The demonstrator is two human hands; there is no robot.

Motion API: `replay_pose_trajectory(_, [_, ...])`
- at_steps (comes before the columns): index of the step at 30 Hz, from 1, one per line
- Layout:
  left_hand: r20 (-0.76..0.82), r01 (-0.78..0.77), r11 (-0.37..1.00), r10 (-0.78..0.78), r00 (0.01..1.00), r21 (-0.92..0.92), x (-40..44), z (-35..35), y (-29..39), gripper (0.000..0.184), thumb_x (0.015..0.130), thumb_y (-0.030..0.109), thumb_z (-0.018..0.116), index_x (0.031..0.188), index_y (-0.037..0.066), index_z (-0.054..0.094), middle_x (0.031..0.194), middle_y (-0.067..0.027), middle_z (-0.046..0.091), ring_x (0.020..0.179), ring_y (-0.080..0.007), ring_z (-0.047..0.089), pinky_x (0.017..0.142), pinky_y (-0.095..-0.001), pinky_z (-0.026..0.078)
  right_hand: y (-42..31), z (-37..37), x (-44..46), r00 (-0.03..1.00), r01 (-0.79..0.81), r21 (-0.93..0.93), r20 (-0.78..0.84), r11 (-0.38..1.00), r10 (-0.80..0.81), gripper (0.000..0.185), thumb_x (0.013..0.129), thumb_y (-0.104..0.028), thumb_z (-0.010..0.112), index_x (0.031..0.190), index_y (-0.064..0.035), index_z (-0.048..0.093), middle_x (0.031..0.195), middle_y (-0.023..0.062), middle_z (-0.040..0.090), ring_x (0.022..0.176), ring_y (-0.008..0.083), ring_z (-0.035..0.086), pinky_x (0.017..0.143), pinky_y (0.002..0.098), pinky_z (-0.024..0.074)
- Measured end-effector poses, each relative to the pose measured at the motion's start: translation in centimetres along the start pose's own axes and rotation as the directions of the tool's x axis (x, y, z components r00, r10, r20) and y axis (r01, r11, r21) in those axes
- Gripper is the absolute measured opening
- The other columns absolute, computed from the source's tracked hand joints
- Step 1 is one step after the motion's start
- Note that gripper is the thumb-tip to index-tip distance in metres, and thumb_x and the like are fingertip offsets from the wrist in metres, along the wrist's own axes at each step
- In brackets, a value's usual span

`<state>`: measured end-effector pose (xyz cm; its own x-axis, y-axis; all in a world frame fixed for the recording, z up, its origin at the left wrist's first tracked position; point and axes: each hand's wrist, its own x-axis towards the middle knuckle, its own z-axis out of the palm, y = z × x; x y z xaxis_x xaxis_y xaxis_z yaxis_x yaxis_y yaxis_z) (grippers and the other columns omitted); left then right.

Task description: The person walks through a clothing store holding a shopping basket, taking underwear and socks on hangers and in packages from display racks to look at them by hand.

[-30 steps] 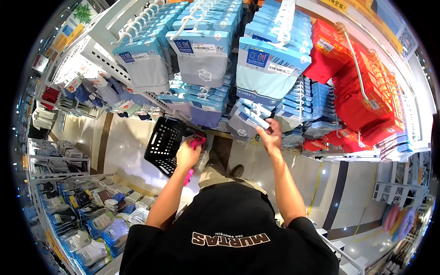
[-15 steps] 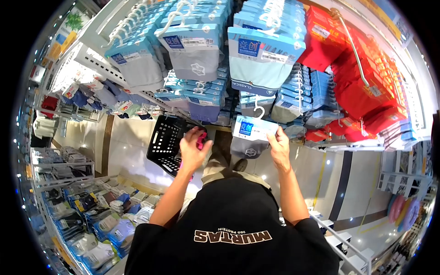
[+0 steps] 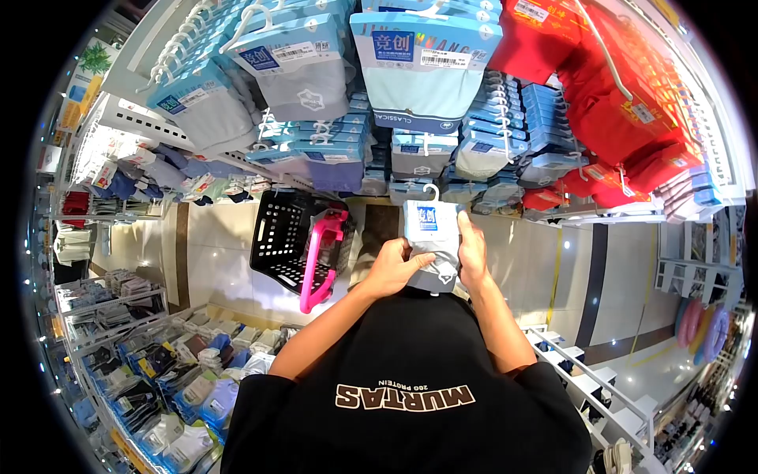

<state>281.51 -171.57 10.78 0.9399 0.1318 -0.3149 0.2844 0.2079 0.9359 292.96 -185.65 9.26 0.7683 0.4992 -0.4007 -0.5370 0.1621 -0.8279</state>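
Observation:
A hanger pack of grey underwear [image 3: 430, 237], with a pale blue card top and a small white hook, is held upright in front of my chest. My left hand [image 3: 392, 269] grips its left side, thumb across the grey cloth. Along the right edge my right hand [image 3: 473, 251] holds the pack, fingers behind it. To the left of my hands stands a black shopping basket [image 3: 272, 237] with a pink handle [image 3: 313, 257]. Similar packs [image 3: 426, 79] hang on hooks just ahead.
Red packs [image 3: 624, 118] hang at the upper right of the rack. Behind the basket, lower hooks carry more blue-topped packs [image 3: 335, 170]. A bin of packaged goods [image 3: 178, 391] stands at lower left, and a white metal rail [image 3: 588, 379] at lower right.
My left hand has left the basket's handle area and taken hold of the underwear pack. The pack has come closer to my body, and the pink handle now shows fully.

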Motion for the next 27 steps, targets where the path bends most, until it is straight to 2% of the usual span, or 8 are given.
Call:
replay_pose_trajectory(5, [-0.009,0.004,0.996,-0.005,1.0,-0.089,0.0,0.8,0.4,0.029,0.092,0.013,0.069,0.113,-0.006,0.064,0.102,-0.0075,0.069,0.089,-0.0118,0.063,0.081,-0.029,0.052,0.8,-0.4,0.2,0.993,-0.073,0.033,0.098,0.997,0.069,0.038,0.101,-0.032,0.052,0.111,0.0028,0.063,0.106,0.0086,0.068,0.092,0.0135,0.064,0.082,0.0291,0.0504])
replay_pose_trajectory(8, [-0.095,-0.044,0.994,0.034,0.995,-0.103,0.0,0.7,0.6,0.028,0.094,0.02,0.067,0.105,-0.005,0.067,0.093,-0.0046,0.069,0.08,-0.0087,0.062,0.073,-0.0264,0.051,1.5,-0.6,0.6,0.995,-0.076,-0.021,0.07,0.997,0.077,0.035,0.098,-0.025,0.06,0.119,0.0038,0.058,0.109,0.0087,0.066,0.096,0.0132,0.062,0.084,0.0292,0.0496])
replay_pose_trajectory(11, [-0.166,0.087,0.995,-0.079,0.983,0.038,-0.2,-0.4,0.1,0.032,0.096,0.027,0.065,0.088,-0.004,0.069,0.076,-0.0011,0.066,0.064,-0.0053,0.057,0.057,-0.0238,0.046,1.8,-0.1,0.8,0.996,-0.005,0.035,0.092,0.999,0.002,0.037,0.097,-0.022,0.062,0.122,0.0042,0.055,0.112,0.0091,0.065,0.098,0.013,0.061,0.087,0.029,0.0485])
replay_pose_trajectory(12, [-0.181,0.045,0.999,-0.047,0.982,-0.014,-0.1,-0.4,-0.3,0.039,0.097,0.032,0.062,0.08,-0.003,0.068,0.069,0.0022,0.062,0.058,-0.0031,0.051,0.051,-0.0229,0.041,2.0,-0.1,1.0,0.996,0.01,0.02,0.09,1.0,-0.012,0.037,0.097,-0.021,0.062,0.123,0.0041,0.054,0.112,0.0091,0.065,0.099,0.0132,0.06,0.089,0.0291,0.0474])
replay_pose_trajectory(18, [-0.246,-0.048,0.968,-0.015,0.969,-0.247,-0.4,0.1,-1.1,0.039,0.099,0.032,0.058,0.083,-0.002,0.068,0.075,0.0015,0.062,0.063,-0.003,0.051,0.056,-0.0225,0.041,1.2,0.3,1.4,0.992,0.026,-0.025,0.127,0.999,-0.022,0.036,0.096,-0.024,0.064,0.119,0.0016,0.055,0.106,0.0067,0.066,0.091,0.0108,0.062,0.079,0.0272,0.0502])
replay_pose_trajectory(22, [-0.305,-0.147,0.978,0.096,0.948,-0.148,0.0,-0.5,-1.6,0.035,0.1,0.03,0.057,0.086,-0.001,0.067,0.076,0.002,0.061,0.063,-0.0035,0.051,0.056,-0.0227,0.042,0.6,0.1,2.3,0.986,0.109,-0.056,0.132,0.992,-0.101,0.035,0.095,-0.023,0.065,0.12,-0.0006,0.054,0.106,0.0045,0.066,0.091,0.0095,0.061,0.077,0.0255,0.049])
replay_pose_trajectory(24, [-0.328,-0.201,0.978,0.174,0.928,-0.049,0.1,-1.0,-1.9,0.032,0.1,0.028,0.057,0.088,0.0,0.065,0.073,0.0027,0.058,0.061,-0.0037,0.05,0.054,-0.0228,0.041,-0.2,0.2,2.8,0.977,0.182,-0.04,0.12,0.982,-0.177,0.034,0.096,-0.018,0.063,0.124,-0.0011,0.052,0.112,0.006,0.064,0.099,0.0124,0.06,0.088,0.0281,0.0466])
replay_pose_trajectory(27, [-0.342,-0.096,0.98,0.031,0.939,-0.175,0.3,-2.0,-2.8,0.027,0.099,0.027,0.058,0.091,0.001,0.062,0.068,0.003,0.052,0.057,-0.0044,0.047,0.052,-0.0224,0.04,-1.3,0.1,4.1,0.958,0.283,-0.12,0.086,0.952,-0.274,0.034,0.097,-0.015,0.062,0.126,-0.0008,0.051,0.115,0.0061,0.063,0.103,0.0125,0.058,0.093,0.0286,0.0438])
